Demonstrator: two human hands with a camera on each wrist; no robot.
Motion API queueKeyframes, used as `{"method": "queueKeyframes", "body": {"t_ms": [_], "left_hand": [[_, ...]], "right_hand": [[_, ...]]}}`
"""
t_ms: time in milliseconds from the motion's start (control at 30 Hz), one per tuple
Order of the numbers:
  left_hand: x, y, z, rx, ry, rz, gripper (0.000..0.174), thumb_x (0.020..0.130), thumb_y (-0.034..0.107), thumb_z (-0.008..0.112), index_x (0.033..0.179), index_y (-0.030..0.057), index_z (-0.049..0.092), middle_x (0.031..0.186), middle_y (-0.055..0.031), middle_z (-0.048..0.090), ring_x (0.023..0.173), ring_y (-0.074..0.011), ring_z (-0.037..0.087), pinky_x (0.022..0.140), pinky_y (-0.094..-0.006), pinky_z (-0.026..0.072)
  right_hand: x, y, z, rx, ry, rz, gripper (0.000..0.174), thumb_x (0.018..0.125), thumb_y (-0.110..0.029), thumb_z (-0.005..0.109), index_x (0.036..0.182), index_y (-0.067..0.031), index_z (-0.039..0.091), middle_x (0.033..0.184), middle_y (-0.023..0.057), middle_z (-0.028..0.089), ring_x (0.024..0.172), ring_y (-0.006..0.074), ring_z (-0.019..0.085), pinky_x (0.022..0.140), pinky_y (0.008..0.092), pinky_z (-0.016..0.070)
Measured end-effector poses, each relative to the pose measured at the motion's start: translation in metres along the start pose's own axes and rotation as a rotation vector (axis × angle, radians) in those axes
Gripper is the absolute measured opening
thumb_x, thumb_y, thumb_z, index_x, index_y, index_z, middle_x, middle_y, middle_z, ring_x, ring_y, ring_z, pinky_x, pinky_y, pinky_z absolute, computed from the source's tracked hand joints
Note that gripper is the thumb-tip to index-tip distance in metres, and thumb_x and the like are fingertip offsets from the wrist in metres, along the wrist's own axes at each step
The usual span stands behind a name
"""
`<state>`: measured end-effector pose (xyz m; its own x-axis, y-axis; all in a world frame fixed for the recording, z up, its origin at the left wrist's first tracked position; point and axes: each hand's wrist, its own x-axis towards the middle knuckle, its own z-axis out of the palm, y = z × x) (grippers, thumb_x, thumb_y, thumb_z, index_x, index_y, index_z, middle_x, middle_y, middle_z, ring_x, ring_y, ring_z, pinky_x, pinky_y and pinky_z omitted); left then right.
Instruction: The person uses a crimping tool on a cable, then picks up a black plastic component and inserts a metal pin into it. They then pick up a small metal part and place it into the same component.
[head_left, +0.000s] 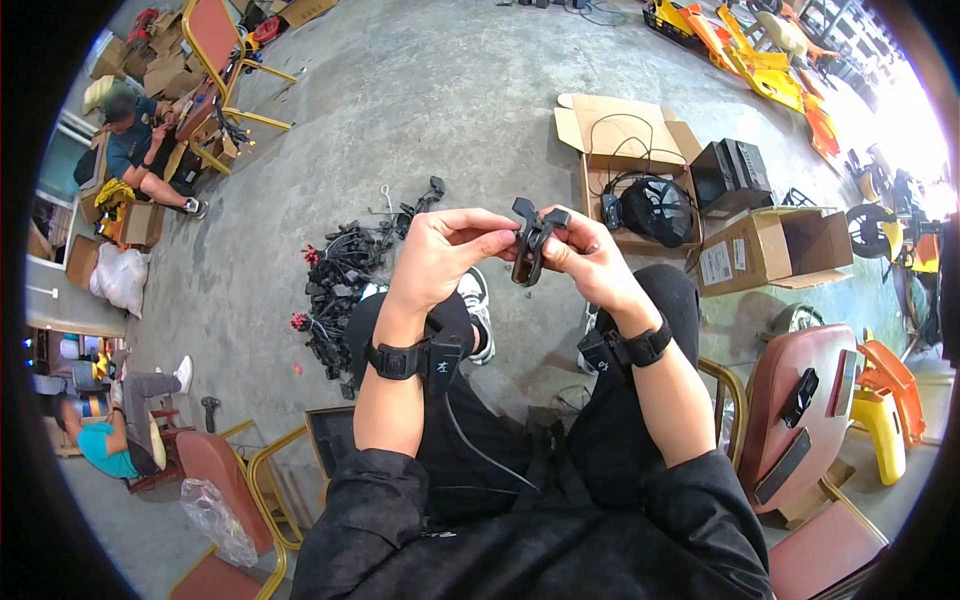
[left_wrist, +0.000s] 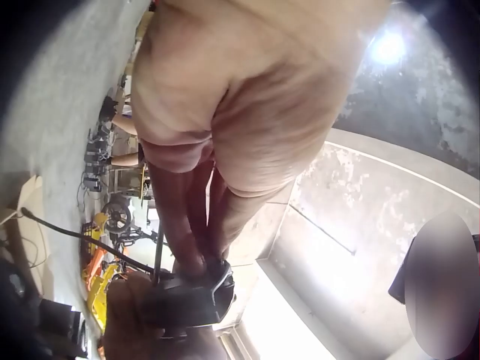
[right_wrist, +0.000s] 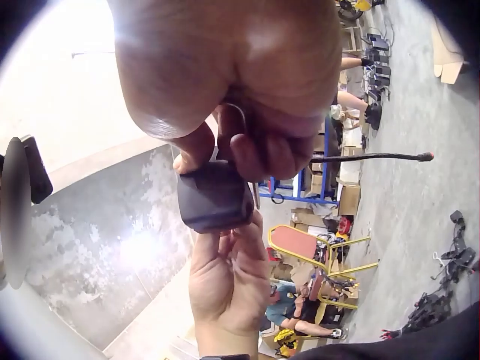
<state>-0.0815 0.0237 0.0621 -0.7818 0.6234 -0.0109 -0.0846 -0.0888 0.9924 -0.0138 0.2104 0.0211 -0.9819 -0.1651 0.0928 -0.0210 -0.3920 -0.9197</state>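
A small black plastic part (head_left: 527, 258) with forked upper ends is held up between both hands, above the gap between the knees. My left hand (head_left: 437, 258) pinches its left side between thumb and fingertips. From the other side my right hand (head_left: 592, 262) grips it, the thumb across its face and the other fingers curled behind. In the right wrist view the part's smooth dark housing (right_wrist: 214, 196) shows between the two hands, and a thin black cable (right_wrist: 367, 157) with a red tip sticks out beside the right fingers.
A heap of black parts with cables (head_left: 335, 290) lies on the floor at the left. Right of the hands stand an open carton (head_left: 572, 130) with a black rounded item and another carton (head_left: 735, 258). Chairs (head_left: 800, 400) flank the seated person; two other people sit at the left.
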Motion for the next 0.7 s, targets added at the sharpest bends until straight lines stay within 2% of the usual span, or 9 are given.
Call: {"method": "queueKeyframes", "body": {"t_ms": [67,133,167,233,333,500,700], "left_hand": [[-0.001,0.002,0.001,0.008,0.002,0.002,0.016,0.082,0.001,0.064,0.096,-0.0049,0.066,0.087,-0.0104,0.067,0.08,-0.015,0.065,0.076,-0.0263,0.0535],[-0.001,0.003,0.002,0.015,0.003,0.003,0.016,0.082,0.0,0.064,0.097,-0.0046,0.066,0.088,-0.0101,0.067,0.081,-0.015,0.065,0.077,-0.0262,0.0532],[-0.001,0.003,0.003,0.013,0.008,0.024,0.016,0.082,0.0,0.064,0.097,-0.0046,0.066,0.09,-0.0102,0.067,0.082,-0.0149,0.065,0.077,-0.0263,0.0532],[-0.001,0.002,0.004,0.011,0.014,0.044,0.016,0.081,-0.001,0.064,0.097,-0.0045,0.066,0.091,-0.0102,0.067,0.083,-0.0148,0.064,0.078,-0.0264,0.0531],[-0.002,0.001,0.006,0.016,0.035,0.035,0.018,0.081,-0.002,0.064,0.099,-0.0045,0.064,0.093,-0.0102,0.066,0.084,-0.0149,0.064,0.079,-0.0268,0.053],[-0.001,-0.001,0.009,-0.012,0.083,0.071,0.02,0.081,-0.004,0.063,0.1,-0.0042,0.061,0.094,-0.0112,0.066,0.084,-0.0165,0.065,0.077,-0.0289,0.0541],[-0.001,-0.002,0.011,0.026,0.101,0.153,0.018,0.081,-0.004,0.063,0.098,-0.0041,0.062,0.095,-0.0114,0.066,0.088,-0.015,0.064,0.081,-0.0269,0.0526]], "right_hand": [[0.0,-0.001,0.001,0.0,-0.003,0.015,0.024,0.09,-0.021,0.059,0.104,-0.0022,0.056,0.094,0.0021,0.062,0.087,0.0082,0.055,0.08,0.025,0.0439],[-0.002,-0.004,0.004,0.057,0.066,0.105,0.025,0.09,-0.023,0.058,0.106,-0.0032,0.057,0.093,0.0015,0.062,0.082,0.007,0.054,0.073,0.0228,0.0437],[-0.001,-0.004,0.003,0.057,0.067,0.105,0.025,0.09,-0.023,0.058,0.106,-0.0032,0.057,0.093,0.0015,0.062,0.082,0.007,0.054,0.073,0.0228,0.0437],[0.0,-0.002,0.0,0.041,0.059,0.129,0.027,0.091,-0.025,0.058,0.108,-0.004,0.057,0.092,0.0003,0.062,0.076,0.0049,0.052,0.065,0.02,0.0402],[0.001,-0.001,0.0,0.076,0.071,0.148,0.028,0.091,-0.026,0.057,0.108,-0.0044,0.057,0.091,-0.0005,0.062,0.073,0.0034,0.05,0.061,0.0188,0.0367],[0.0,-0.007,0.004,0.069,0.082,0.156,0.029,0.091,-0.027,0.057,0.109,-0.0042,0.057,0.091,-0.0009,0.061,0.074,0.0036,0.051,0.063,0.0186,0.0386],[0.001,0.003,-0.003,0.069,0.083,0.167,0.029,0.091,-0.028,0.057,0.109,-0.005,0.057,0.094,-0.0007,0.062,0.08,0.0042,0.053,0.068,0.0187,0.0412]]}}
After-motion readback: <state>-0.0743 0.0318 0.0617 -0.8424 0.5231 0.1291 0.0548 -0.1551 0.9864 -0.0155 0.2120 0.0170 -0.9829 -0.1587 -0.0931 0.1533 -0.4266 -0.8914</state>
